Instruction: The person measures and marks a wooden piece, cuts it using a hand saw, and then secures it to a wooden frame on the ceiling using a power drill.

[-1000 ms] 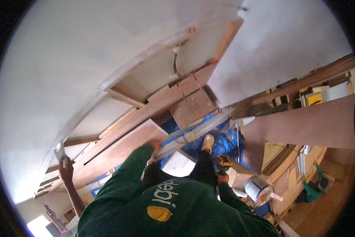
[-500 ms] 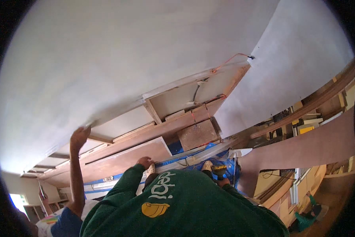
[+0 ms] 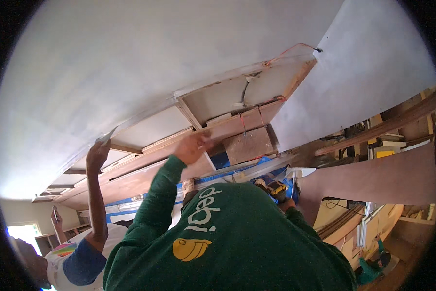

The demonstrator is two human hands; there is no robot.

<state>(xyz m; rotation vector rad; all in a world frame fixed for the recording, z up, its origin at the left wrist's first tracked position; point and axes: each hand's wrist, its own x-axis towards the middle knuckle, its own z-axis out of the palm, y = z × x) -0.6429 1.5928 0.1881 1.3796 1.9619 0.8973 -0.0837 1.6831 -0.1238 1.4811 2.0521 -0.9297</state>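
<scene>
My left hand [image 3: 194, 147] is raised in front of the long wooden frame [image 3: 174, 133], fingers apart and slightly blurred, with nothing seen in it. It is nearest the frame's lower rail and a pinkish-brown board [image 3: 142, 182] below; whether it touches either I cannot tell. Low beside my body, my right hand [image 3: 287, 205] grips a yellow-and-black power drill [image 3: 277, 190], its fingers partly hidden by my green sleeve. A small brown plywood panel [image 3: 249, 145] hangs under the frame, close to an orange cable [image 3: 243, 123].
To my left a co-worker [image 3: 79, 259] reaches one hand to the pale ceiling panel [image 3: 130, 63] near a thin flat piece. Blue sheeting [image 3: 220, 160] lies below the frame. At the right are a wide brown panel [image 3: 368, 179], stacked wood and another person [image 3: 373, 266].
My left hand has lifted up from the pinkish-brown board towards the frame. The drill stays in my right hand. My view has shifted slightly, and the co-worker's raised arm remains up.
</scene>
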